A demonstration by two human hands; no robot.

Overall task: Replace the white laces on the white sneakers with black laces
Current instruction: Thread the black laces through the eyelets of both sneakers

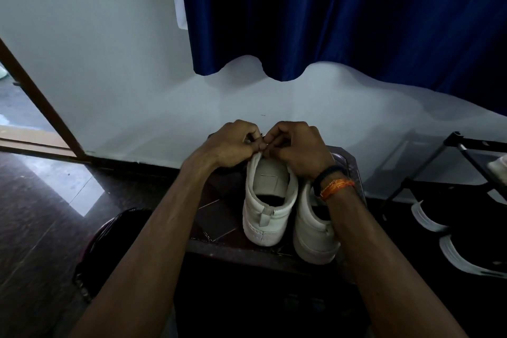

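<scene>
Sneakers [270,202] stand heel-first to the person on a dark stool [219,228], probably so the eyelets face away for threading, while beyond the tongue the left hand [233,145] and right hand [296,149] pinch something thin and dark, perhaps a black lace.

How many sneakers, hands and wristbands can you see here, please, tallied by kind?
Sneakers: 2 (left sneaker, right sneaker)
Hands: 2 (left hand, right hand)
Wristbands: 2 (black band, orange band)
Total: 6
</scene>
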